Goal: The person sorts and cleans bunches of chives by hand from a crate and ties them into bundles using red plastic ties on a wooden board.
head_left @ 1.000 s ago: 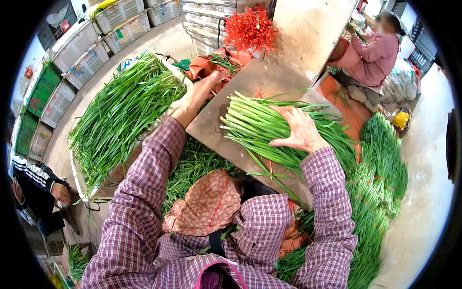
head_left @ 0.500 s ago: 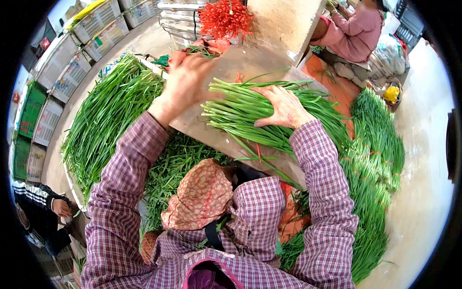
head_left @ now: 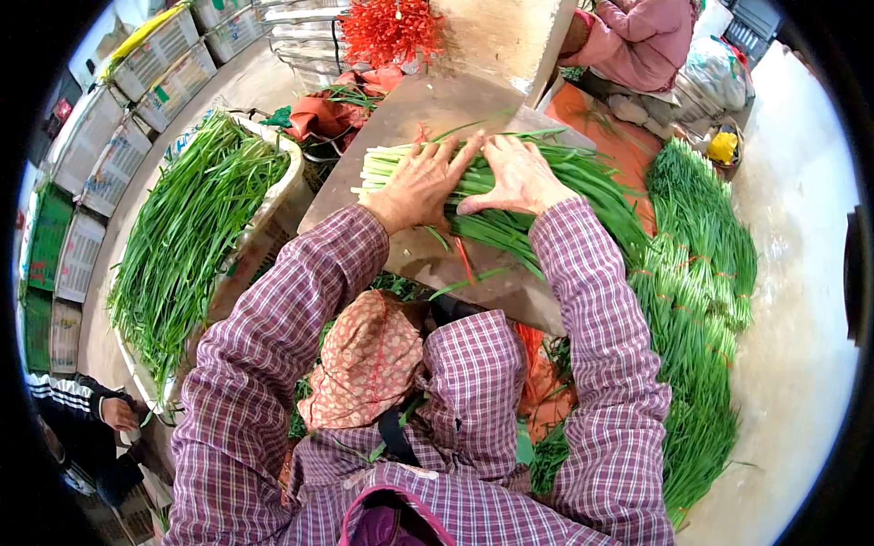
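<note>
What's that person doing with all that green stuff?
A person has both hands, the left hand and the right hand, spread over a loose bunch of long green leaves on a flat board. A red tie pokes out from under the bunch, with no knot showing. More leaves are heaped in a basket on the left, and bunches with red bands lie on the right.

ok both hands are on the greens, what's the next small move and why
Probably let the right hand hold the bunch of greens while the left hand reaches for the near end of the red tie. Red shows at both edges of the bunch, so the tie seems to run beneath it, and the near end lies loose on the board.
</note>
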A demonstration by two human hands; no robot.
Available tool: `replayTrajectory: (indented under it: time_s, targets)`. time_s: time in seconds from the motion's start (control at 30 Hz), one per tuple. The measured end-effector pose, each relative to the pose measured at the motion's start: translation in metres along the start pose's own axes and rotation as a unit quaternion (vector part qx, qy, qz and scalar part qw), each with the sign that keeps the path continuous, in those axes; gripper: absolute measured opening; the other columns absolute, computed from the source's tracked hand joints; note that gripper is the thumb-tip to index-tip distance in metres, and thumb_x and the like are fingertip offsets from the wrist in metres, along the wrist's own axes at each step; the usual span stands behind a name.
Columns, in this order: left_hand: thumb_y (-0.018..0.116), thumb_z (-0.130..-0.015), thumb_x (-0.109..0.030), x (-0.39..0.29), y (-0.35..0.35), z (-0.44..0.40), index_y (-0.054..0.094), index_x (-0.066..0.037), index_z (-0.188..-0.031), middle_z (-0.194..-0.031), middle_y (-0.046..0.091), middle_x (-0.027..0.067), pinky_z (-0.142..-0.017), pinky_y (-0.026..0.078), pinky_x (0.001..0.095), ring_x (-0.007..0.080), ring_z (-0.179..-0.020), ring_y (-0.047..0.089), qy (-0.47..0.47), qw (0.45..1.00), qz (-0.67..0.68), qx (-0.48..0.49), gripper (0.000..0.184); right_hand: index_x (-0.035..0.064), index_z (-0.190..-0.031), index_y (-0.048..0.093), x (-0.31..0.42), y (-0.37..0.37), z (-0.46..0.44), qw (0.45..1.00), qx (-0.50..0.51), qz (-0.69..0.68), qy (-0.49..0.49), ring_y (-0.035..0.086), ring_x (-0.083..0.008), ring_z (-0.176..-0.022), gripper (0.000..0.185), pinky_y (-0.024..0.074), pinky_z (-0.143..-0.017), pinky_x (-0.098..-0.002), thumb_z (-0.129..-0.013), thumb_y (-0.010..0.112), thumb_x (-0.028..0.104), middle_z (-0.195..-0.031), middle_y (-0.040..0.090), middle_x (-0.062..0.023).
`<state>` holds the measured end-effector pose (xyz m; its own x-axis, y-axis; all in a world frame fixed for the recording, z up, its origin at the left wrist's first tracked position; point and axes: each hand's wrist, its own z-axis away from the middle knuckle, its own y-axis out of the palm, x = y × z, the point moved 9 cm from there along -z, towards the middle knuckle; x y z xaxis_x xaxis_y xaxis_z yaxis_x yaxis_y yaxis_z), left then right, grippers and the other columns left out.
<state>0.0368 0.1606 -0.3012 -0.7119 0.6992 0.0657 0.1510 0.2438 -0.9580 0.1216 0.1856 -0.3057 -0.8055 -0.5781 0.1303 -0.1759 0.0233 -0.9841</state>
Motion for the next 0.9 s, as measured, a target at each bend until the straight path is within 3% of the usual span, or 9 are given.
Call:
replayTrajectory:
  time_s: [0.07, 0.1, 0.13, 0.2, 0.27, 0.3, 0.5, 0.63, 0.9]
  targets:
    - [0.093, -0.040, -0.039, 0.010, 0.013, -0.002, 0.009, -0.004, -0.152, -0.135, 0.044, 0.0237, -0.115, 0.025, 0.0520, 0.0424, -0.128, 0.043, -0.052, 0.994, 0.057, 0.072, 0.144, 0.0040, -0.134, 0.050, 0.006, -0.036, 0.020, 0.992, -0.128, 0.000, 0.008, 0.044, -0.0304, -0.129, 0.096, 0.0288, -0.111, -0.0465, -0.061, 0.077, 0.060, -0.134, 0.053, -0.0136]
    - [0.092, -0.041, -0.039, 0.008, 0.011, -0.001, 0.011, -0.002, -0.151, -0.130, 0.049, 0.0242, -0.114, 0.028, 0.0503, 0.0438, -0.124, 0.046, -0.046, 0.996, 0.044, 0.057, 0.142, 0.0097, -0.123, 0.059, 0.020, -0.057, 0.039, 0.969, -0.241, 0.026, -0.042, 0.055, -0.0262, -0.114, 0.063, 0.0427, -0.099, -0.0431, -0.072, 0.075, 0.044, -0.119, 0.060, -0.0083]
    - [0.092, -0.041, -0.039, 0.008, 0.011, 0.000, 0.011, -0.002, -0.151, -0.130, 0.049, 0.0242, -0.114, 0.028, 0.0503, 0.0438, -0.124, 0.046, -0.046, 0.996, 0.044, 0.056, 0.142, 0.0097, -0.123, 0.059, 0.029, -0.059, 0.051, 0.969, -0.241, 0.026, -0.042, 0.055, -0.0262, -0.114, 0.063, 0.0427, -0.099, -0.0431, -0.072, 0.075, 0.044, -0.119, 0.060, -0.0083]
    - [0.092, -0.043, -0.035, 0.007, 0.010, -0.003, 0.014, -0.001, -0.150, -0.127, 0.051, 0.0241, -0.114, 0.029, 0.0501, 0.0440, -0.122, 0.047, -0.051, 0.995, 0.069, 0.052, 0.137, 0.0135, -0.104, 0.064, 0.039, -0.052, 0.075, 0.981, -0.183, -0.052, -0.030, 0.062, -0.0225, -0.094, 0.030, 0.0524, -0.078, -0.0376, -0.079, 0.069, 0.027, -0.098, 0.061, -0.0049]
    - [0.091, -0.044, -0.033, 0.007, 0.011, -0.004, 0.017, -0.001, -0.150, -0.122, 0.053, 0.0228, -0.107, 0.036, 0.0475, 0.0404, -0.118, 0.050, -0.041, 0.997, 0.053, 0.030, 0.133, 0.0139, -0.091, 0.063, 0.063, -0.030, 0.094, 0.976, -0.180, 0.007, -0.124, 0.062, -0.0204, -0.080, 0.013, 0.0531, -0.064, -0.0342, -0.079, 0.064, 0.018, -0.085, 0.056, -0.0039]
    - [0.091, -0.045, -0.031, 0.007, 0.009, -0.004, 0.020, 0.000, -0.149, -0.117, 0.055, 0.0215, -0.101, 0.043, 0.0449, 0.0368, -0.114, 0.053, -0.036, 0.999, 0.035, 0.007, 0.130, 0.0137, -0.088, 0.062, 0.066, -0.013, 0.099, 0.979, -0.148, 0.000, -0.136, 0.062, -0.0209, -0.081, 0.015, 0.0535, -0.067, -0.0357, -0.075, 0.065, 0.020, -0.084, 0.055, -0.0053]
    - [0.090, -0.045, -0.033, 0.010, 0.009, -0.007, 0.020, 0.002, -0.148, -0.127, 0.052, 0.0252, -0.109, 0.036, 0.0472, 0.0431, -0.121, 0.049, -0.068, 0.994, 0.065, 0.053, 0.129, 0.0172, -0.095, 0.066, 0.086, 0.007, 0.107, 0.975, -0.152, 0.020, -0.162, 0.059, -0.0190, -0.085, 0.019, 0.0527, -0.072, -0.0304, -0.077, 0.061, 0.018, -0.087, 0.056, -0.0010]
    - [0.088, -0.046, -0.032, 0.010, 0.010, -0.009, 0.021, 0.002, -0.147, -0.126, 0.053, 0.0249, -0.106, 0.039, 0.0471, 0.0428, -0.122, 0.049, -0.069, 0.995, 0.047, 0.051, 0.126, 0.0122, -0.090, 0.066, 0.075, 0.024, 0.101, 0.977, -0.149, 0.025, -0.153, 0.060, -0.0207, -0.088, 0.017, 0.0530, -0.072, -0.0323, -0.074, 0.063, 0.019, -0.088, 0.057, -0.0034]
    - [0.085, -0.048, -0.030, 0.011, 0.013, -0.009, 0.022, 0.002, -0.147, -0.127, 0.052, 0.0238, -0.103, 0.040, 0.0479, 0.0397, -0.122, 0.049, -0.091, 0.994, 0.044, 0.051, 0.122, 0.0096, -0.080, 0.066, 0.052, -0.021, 0.150, 0.935, -0.336, -0.114, 0.006, 0.062, -0.0199, -0.075, 0.008, 0.0527, -0.063, -0.0335, -0.078, 0.071, 0.015, -0.076, 0.060, -0.0023]
